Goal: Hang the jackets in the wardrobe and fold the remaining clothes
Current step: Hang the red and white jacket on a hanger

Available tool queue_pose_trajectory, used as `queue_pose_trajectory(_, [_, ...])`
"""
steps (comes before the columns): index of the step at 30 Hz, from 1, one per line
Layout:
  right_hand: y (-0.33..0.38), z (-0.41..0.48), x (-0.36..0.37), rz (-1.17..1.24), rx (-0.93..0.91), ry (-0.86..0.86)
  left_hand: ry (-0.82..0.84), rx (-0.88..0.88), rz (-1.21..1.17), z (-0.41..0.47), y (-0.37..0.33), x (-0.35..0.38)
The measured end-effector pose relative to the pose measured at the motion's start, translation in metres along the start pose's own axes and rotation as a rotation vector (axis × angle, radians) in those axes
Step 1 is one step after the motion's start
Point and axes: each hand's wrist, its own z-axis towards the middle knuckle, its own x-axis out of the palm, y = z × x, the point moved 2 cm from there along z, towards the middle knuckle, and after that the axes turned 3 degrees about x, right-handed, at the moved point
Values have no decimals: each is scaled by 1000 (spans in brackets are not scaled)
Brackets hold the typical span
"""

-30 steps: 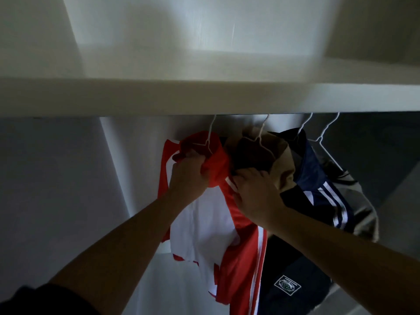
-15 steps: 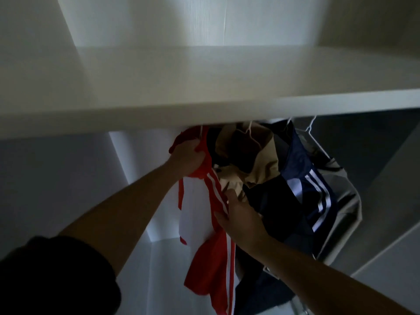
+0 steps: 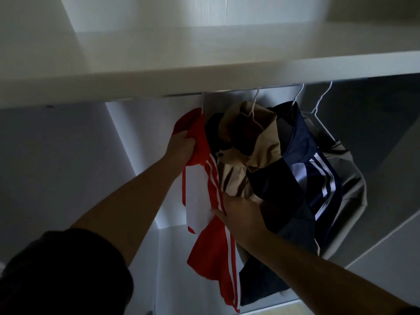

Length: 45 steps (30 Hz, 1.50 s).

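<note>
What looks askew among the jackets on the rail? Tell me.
The beige jacket looks bunched and twisted on its hanger, between the red jacket and the navy jacket, not draped flat.

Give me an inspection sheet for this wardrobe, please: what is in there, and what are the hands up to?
Surface: white wardrobe shelf overhead, metal rail beneath it.
Job's things: red-and-white striped jacket, beige jacket, navy jacket with white stripes and grey garment, side by side on white wire hangers.
Clutter: nothing seen.
Hands: left hand grips the red jacket near its top; right hand lies flat against its front.
Cables: nothing seen.
Surroundings: white wardrobe walls, dim light.
</note>
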Motion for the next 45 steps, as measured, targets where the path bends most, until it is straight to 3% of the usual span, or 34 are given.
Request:
queue_pose_trajectory(4, [3, -1, 11, -141, -54, 33, -242, 194, 276, -12, 18, 7])
queue_pose_trajectory(6, [4, -2, 17, -157, -73, 73, -363, 268, 291, -22, 23, 11])
queue_pose_trajectory(8, [5, -5, 22, -113, -88, 124, -246, 239, 335, -25, 27, 17])
queue_pose_trajectory(11, [-1, -9, 26, 39, -51, 290, 105, 75, 468, -25, 37, 28])
queue_pose_trajectory(14, [-18, -8, 23, 215, 131, 538, 146, 57, 355, -27, 46, 33])
queue_pose_trajectory(18, [-24, 0, 13, 693, 323, 710, 150, -28, 179, -31, 48, 32])
queue_pose_trajectory(23, [-11, -2, 27, 651, 284, 573, 163, -131, 49, -39, 39, 31])
queue_pose_trajectory(28, [-14, -4, 0, 628, 186, 661, 96, -177, 71, -44, 39, 11])
queue_pose_trajectory(30, [-27, -1, -26, 466, 117, 408, 88, -199, 71, -47, 38, 3])
queue_pose_trajectory(32, [-43, 2, -56, 127, 99, -34, 74, -226, 96, -52, 35, -2])
queue_pose_trajectory(34, [-59, 6, -77, -116, 217, -258, 48, -246, 145, -56, 31, -6])
queue_pose_trajectory(37, [-73, 12, -81, -246, 412, -210, 25, -279, 180, -59, 24, -10])
queue_pose_trajectory(40, [-86, 19, -76, -178, 557, -22, -9, -309, 171, -64, 22, -17])
queue_pose_trajectory(45, [-69, 24, -62, -48, 377, 131, -26, -318, 243, -71, 18, -32])
